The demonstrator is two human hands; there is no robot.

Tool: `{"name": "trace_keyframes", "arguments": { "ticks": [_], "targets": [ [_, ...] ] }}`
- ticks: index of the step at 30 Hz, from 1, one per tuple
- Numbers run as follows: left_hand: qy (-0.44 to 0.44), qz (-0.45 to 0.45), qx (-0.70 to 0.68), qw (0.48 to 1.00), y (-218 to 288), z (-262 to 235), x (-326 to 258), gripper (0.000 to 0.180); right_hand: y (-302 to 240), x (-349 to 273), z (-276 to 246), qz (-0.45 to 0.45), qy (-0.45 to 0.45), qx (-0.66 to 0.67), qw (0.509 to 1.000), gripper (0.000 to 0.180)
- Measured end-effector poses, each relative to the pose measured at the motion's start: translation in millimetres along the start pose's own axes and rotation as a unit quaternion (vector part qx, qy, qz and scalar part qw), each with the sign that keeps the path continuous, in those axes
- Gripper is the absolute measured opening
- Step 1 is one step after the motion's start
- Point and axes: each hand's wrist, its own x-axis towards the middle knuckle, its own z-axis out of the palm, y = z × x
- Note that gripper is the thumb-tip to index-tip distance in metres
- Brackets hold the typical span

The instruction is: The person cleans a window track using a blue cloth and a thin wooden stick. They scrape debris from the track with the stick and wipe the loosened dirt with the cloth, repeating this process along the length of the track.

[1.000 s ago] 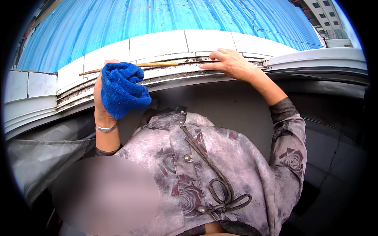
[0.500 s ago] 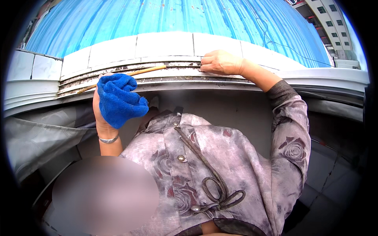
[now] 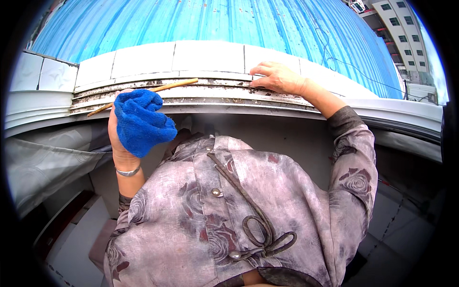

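My left hand (image 3: pixel 114 134) is closed round a bunched blue cloth (image 3: pixel 142 125), at the left part of a white window sill. A thin wooden stick (image 3: pixel 174 85) passes behind the cloth and sticks out on both sides; it appears held in the same hand, though the cloth hides most of those fingers. Below it runs the dirty window track (image 3: pixel 217 91), its grooves dark with grime. Over the track's right part is my right hand (image 3: pixel 279 79), thumb and fingers apart. Nothing shows between them.
White tiles (image 3: pixel 208 58) line the outer ledge, with a blue corrugated metal roof (image 3: pixel 201 21) beyond. A dark cable (image 3: pixel 351 61) lies on the roof. Grey curtain fabric (image 3: pixel 52 160) hangs at the left, below the sill. A building (image 3: pixel 399 36) stands far right.
My right hand has opened its fingers, which were bunched at the track, and lifted slightly. The cloth and stick have shifted a little left with my left hand.
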Motion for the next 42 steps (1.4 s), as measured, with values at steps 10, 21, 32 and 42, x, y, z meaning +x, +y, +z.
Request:
{"name": "trace_keyframes", "arguments": {
  "ticks": [10, 21, 32, 42],
  "targets": [
    [-0.079, -0.046, -0.158, 0.983, -1, -5, 9, 0.032, 33, 14, -38, 0.124, 0.192, -0.106, 0.968, 0.057],
    [-0.107, -0.049, -0.207, 0.971, -10, -18, 9, 0.038, -25, -2, 1, -0.062, -0.025, -0.111, 0.992, 0.024],
    [0.021, -0.048, -0.085, 0.995, -2, 9, 1, 0.031, 20, 5, -37, 0.194, 0.254, -0.050, 0.946, 0.035],
    [0.004, -0.024, -0.060, 0.998, -6, -4, -5, 0.028, -8, -11, -3, 0.002, 0.076, -0.010, 0.997, 0.028]
  ]
}}
